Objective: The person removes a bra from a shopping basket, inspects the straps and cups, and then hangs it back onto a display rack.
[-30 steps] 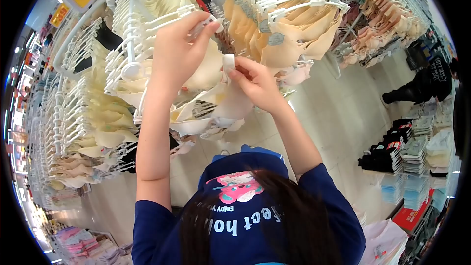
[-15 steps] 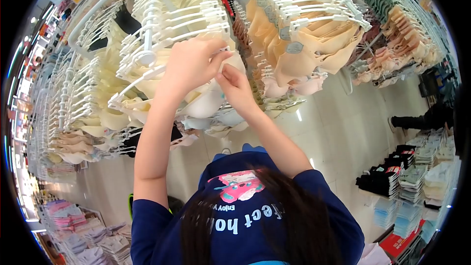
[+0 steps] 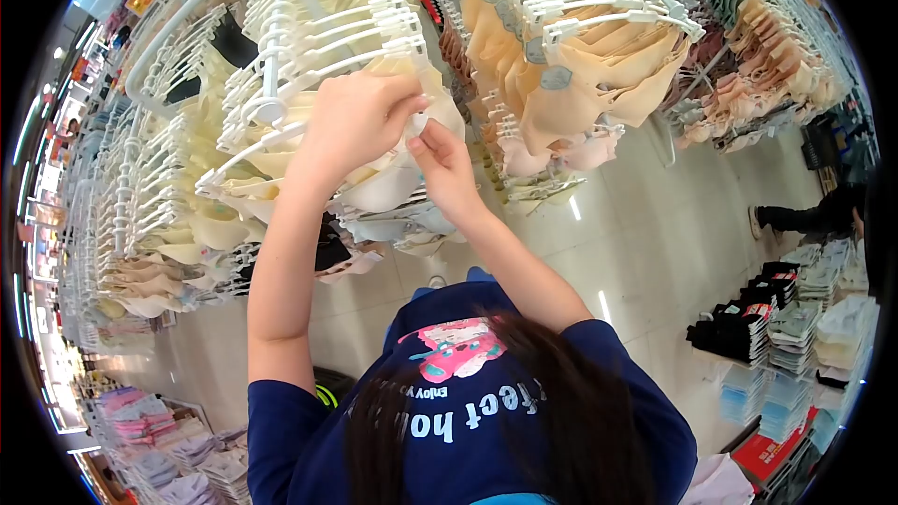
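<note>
My left hand (image 3: 360,117) is closed at the front of a rack, over a white hanger (image 3: 253,151) with a cream bra (image 3: 379,185) hanging below. What exactly its fingertips pinch is partly hidden. My right hand (image 3: 441,161) is just to the right and slightly lower, with thumb and fingers pinched on a small white piece (image 3: 416,123) at the bra's upper edge. The fingertips of both hands nearly meet there.
White hangers with cream bras (image 3: 351,14) fill the rack behind my hands. Beige bras (image 3: 599,75) hang to the right, with green and peach ones beyond. Folded clothes (image 3: 790,327) are stacked at the lower right. Another person's leg (image 3: 795,217) shows at the right edge.
Both hands and the bra have shifted slightly left in the view. The small white piece between my fingertips now shows more clearly. The other person's leg has shifted.
</note>
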Demonstrator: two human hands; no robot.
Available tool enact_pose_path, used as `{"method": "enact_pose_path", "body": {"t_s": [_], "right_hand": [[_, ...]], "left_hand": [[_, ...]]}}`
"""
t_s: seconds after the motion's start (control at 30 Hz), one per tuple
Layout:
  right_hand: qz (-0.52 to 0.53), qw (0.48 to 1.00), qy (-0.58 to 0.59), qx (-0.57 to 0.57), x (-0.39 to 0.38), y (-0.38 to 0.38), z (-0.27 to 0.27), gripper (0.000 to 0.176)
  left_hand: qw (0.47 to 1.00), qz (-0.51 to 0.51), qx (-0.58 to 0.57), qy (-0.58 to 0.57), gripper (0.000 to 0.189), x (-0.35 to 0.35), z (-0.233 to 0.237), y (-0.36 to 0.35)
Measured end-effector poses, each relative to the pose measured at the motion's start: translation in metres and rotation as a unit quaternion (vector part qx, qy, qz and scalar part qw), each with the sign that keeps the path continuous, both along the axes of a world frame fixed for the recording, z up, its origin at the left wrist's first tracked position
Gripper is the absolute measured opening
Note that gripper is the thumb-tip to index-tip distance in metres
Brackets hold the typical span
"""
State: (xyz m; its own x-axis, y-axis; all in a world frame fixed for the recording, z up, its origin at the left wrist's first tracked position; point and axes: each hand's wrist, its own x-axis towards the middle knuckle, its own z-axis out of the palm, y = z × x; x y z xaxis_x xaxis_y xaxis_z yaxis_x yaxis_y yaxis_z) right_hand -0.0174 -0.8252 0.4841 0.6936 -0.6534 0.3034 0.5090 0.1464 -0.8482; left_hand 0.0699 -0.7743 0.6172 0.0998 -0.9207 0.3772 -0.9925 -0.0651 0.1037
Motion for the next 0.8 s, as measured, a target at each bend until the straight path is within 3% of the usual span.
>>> {"method": "enact_pose_path", "body": {"t_s": [0.33, 0.53, 0.8], "right_hand": [[-0.017, 0.999, 0.037, -0.015, -0.001, 0.004, 0.006, 0.018], [0.052, 0.998, 0.028, 0.017, -0.009, -0.001, 0.017, 0.005], [0.0, 0.999, 0.045, -0.005, -0.009, 0.003, -0.004, 0.037]], "left_hand": [[1.0, -0.005, 0.019, -0.005, 0.012, 0.001, 0.0, 0.005], [0.999, 0.002, -0.013, -0.05, 0.013, 0.002, -0.01, 0.007], [0.989, -0.026, -0.094, -0.108, 0.016, 0.0, -0.015, 0.011]]}}
